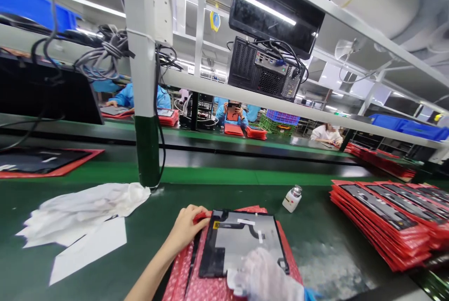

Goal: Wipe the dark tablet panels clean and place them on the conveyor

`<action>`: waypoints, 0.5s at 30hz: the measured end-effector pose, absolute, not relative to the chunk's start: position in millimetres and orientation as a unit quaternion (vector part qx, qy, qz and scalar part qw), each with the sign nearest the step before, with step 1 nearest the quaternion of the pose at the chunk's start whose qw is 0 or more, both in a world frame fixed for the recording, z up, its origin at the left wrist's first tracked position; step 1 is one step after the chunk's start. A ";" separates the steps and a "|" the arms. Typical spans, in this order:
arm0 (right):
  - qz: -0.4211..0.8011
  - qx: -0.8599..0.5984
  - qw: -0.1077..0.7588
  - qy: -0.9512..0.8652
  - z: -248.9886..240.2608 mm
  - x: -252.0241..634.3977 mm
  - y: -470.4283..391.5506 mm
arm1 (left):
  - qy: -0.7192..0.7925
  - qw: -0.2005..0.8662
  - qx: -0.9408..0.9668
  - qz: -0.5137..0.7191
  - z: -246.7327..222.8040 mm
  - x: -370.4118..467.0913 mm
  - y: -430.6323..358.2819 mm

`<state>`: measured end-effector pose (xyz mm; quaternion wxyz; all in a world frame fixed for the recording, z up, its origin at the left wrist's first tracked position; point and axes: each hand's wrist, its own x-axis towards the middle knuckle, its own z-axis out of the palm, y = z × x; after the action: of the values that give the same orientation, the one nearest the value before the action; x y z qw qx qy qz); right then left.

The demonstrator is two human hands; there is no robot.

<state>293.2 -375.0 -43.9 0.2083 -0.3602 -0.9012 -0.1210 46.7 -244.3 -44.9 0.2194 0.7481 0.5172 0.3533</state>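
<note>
A flat display panel, grey and black on its upturned back with white tape strips and a yellow-marked tab, lies on red bubble-wrap sleeves in front of me. My left hand is bare, its fingers curled over the red wrap at the panel's upper left corner. Over the panel's lower edge is my right hand, in a whitish glove and slightly blurred. Its fingers are bent together around something white, perhaps a wipe, that I cannot make out clearly.
A small white bottle with a metal cap stands behind the panel. Stacked panels in red wrap fill the right side. White cloth and paper lie left, near a post. Co-workers sit across the bench.
</note>
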 end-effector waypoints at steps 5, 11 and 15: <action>-0.060 -0.540 0.338 -0.768 -58.9 315.6 -347.4 | 0.522 0.230 0.743 0.350 -49.1 46.4 -245.0; 0.010 -0.621 0.257 -0.741 -23.2 266.5 -272.8 | 0.564 0.245 0.718 0.327 -50.7 51.4 -247.7; 0.003 -0.607 0.219 -0.764 -24.0 262.0 -259.3 | 0.560 0.269 0.713 0.325 -47.7 53.3 -248.1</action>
<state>262.0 -259.3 -24.0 0.2187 -0.6075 -0.7636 0.0025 53.3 -248.1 -47.7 0.2689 0.7128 0.5604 0.3250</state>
